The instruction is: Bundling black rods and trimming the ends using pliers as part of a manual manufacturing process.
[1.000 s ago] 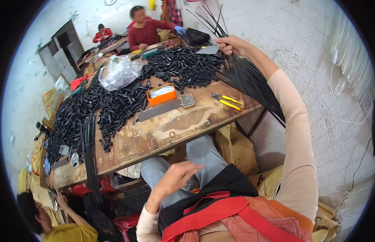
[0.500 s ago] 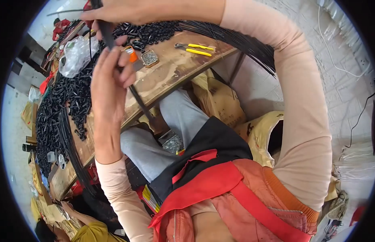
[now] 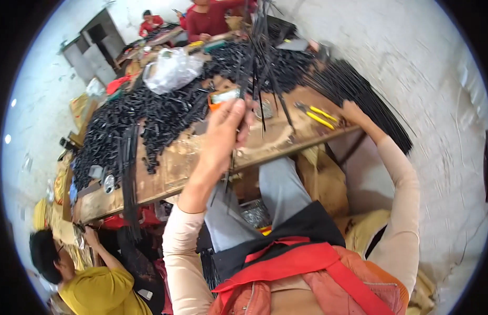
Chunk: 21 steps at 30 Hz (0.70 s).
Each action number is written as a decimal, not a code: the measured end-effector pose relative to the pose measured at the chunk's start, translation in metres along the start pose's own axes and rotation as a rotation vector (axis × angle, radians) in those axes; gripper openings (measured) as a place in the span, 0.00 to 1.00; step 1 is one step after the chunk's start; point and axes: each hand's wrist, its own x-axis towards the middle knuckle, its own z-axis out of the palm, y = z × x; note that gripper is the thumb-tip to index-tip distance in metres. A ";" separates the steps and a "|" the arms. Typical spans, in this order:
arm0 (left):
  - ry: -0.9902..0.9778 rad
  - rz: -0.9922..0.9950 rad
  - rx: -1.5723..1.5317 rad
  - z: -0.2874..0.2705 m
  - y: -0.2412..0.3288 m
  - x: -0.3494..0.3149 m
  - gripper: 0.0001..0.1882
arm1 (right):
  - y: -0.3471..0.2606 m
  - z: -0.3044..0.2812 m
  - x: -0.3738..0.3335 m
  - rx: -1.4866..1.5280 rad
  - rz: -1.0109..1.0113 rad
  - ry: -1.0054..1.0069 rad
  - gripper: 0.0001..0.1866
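My left hand (image 3: 228, 123) is raised over the near middle of the table, its fingers closed around thin black rods (image 3: 258, 58). They fan upward past the fingers, and some ends hang below the hand; motion blurs part of them. At the table's right, my right hand (image 3: 354, 113) reaches to the near side of a large bundle of thin black rods (image 3: 370, 89). Its fingers are small and partly hidden, so their grip does not show. Pliers with yellow handles (image 3: 318, 116) lie just left of it. Behind my left hand are an orange container (image 3: 214, 100) and a small dish (image 3: 265, 108).
Short black tubular pieces (image 3: 134, 121) cover much of the wooden table (image 3: 160, 186). A white plastic bag (image 3: 173, 69) rests among them. More black strips (image 3: 129, 173) overhang the left edge. A person in yellow (image 3: 105, 289) sits at left; one in red (image 3: 210, 21) works opposite.
My right hand has come down from the upper left to the rod bundle at the right. My left hand, loosely open before, is closed around rods. The view has shifted, showing more room.
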 end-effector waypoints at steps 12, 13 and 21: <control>0.115 -0.032 -0.140 -0.006 -0.026 0.020 0.11 | -0.131 -0.110 -0.008 1.265 -0.226 -0.252 0.09; 0.133 0.041 -0.064 -0.012 -0.036 0.026 0.11 | -0.165 -0.125 -0.020 1.282 -0.259 -0.313 0.09; 0.118 -0.039 -0.257 0.001 -0.027 -0.003 0.09 | -0.290 -0.138 -0.073 1.188 -0.549 -0.559 0.15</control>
